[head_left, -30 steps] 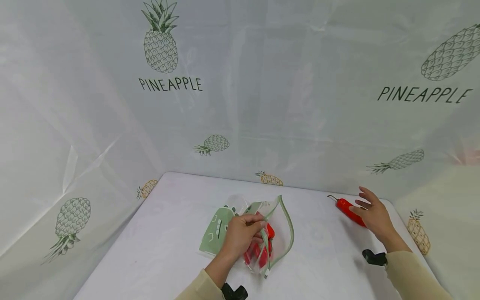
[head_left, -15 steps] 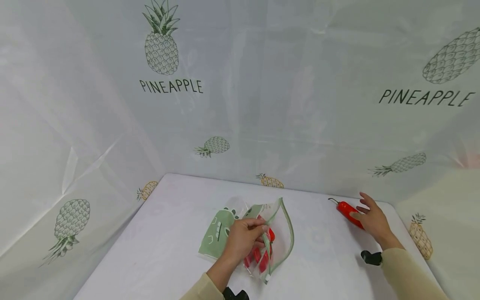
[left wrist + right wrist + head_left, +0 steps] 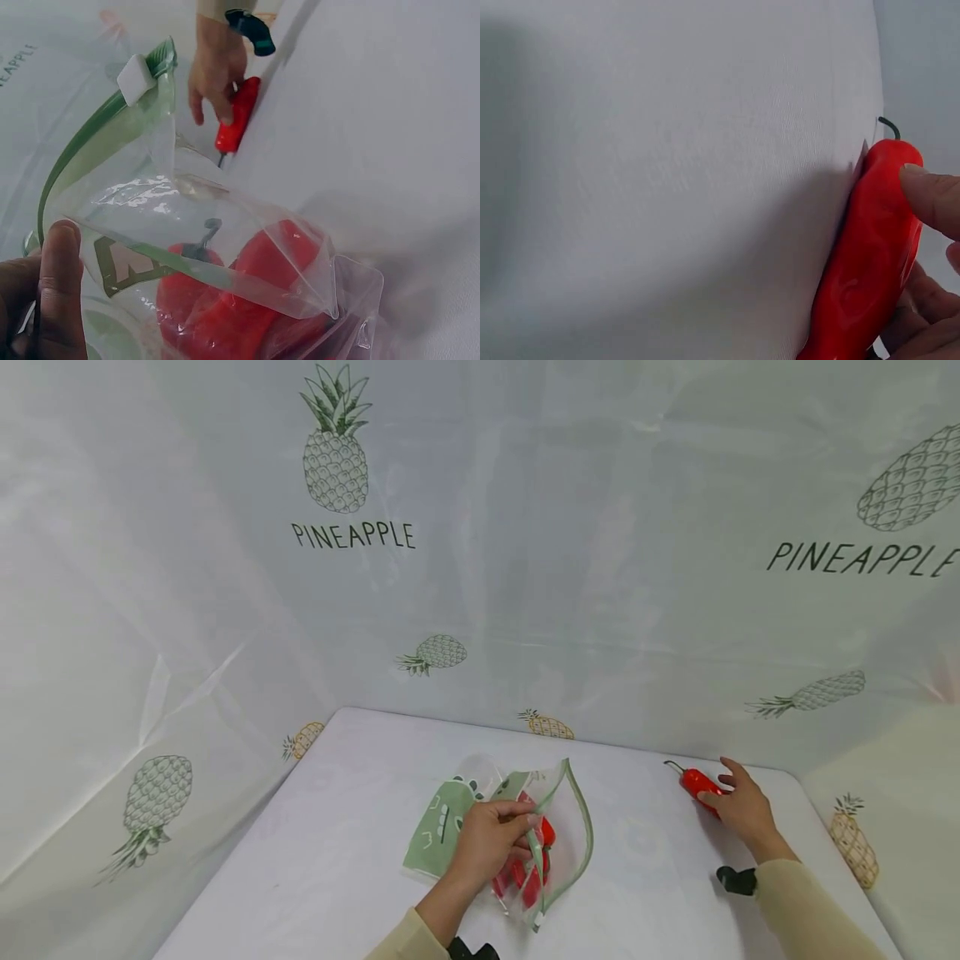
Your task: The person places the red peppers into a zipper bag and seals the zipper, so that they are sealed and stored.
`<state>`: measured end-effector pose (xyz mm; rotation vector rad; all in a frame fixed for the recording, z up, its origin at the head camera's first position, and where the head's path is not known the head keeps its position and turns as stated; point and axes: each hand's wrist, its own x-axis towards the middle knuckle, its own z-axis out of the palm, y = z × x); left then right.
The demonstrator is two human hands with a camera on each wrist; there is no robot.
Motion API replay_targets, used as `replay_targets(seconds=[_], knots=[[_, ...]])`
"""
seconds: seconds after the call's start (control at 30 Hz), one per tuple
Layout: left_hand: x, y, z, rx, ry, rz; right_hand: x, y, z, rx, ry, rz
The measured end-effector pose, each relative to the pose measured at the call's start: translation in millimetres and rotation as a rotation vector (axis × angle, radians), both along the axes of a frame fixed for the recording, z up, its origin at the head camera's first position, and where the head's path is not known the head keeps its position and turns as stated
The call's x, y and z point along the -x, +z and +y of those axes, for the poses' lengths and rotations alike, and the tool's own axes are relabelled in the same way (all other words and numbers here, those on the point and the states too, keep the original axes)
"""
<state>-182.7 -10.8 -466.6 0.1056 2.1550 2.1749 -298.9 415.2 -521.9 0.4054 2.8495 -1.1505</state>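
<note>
There are one open bag (image 3: 566, 839), one loose pepper (image 3: 696, 783) and at least two bagged peppers (image 3: 225, 322).

A table (image 3: 337, 827) (white) bears a bag (image 3: 566, 827) and red pepper (image 3: 695, 783).

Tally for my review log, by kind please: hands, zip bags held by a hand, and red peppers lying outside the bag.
Hands: 2 (left hand, right hand)
Held zip bag: 1
Red pepper outside the bag: 1
Total: 4
Left out: the bagged red peppers, which overlap too much to count.
</note>
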Motion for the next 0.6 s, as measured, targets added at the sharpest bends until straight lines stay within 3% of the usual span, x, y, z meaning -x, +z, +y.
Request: replay_targets(seconds=[0.37, 0.6], knots=[[-0.5, -2.3, -0.7, -0.017, 0.001, -0.011, -0.8, -4.2, -15.5, -0.124, 0.086, -0.051], [-0.8, -3.1, -3.6, -0.016, 0.001, -0.022, -10.9, 11.7, -46.3, -0.128, 0.181, 0.037]])
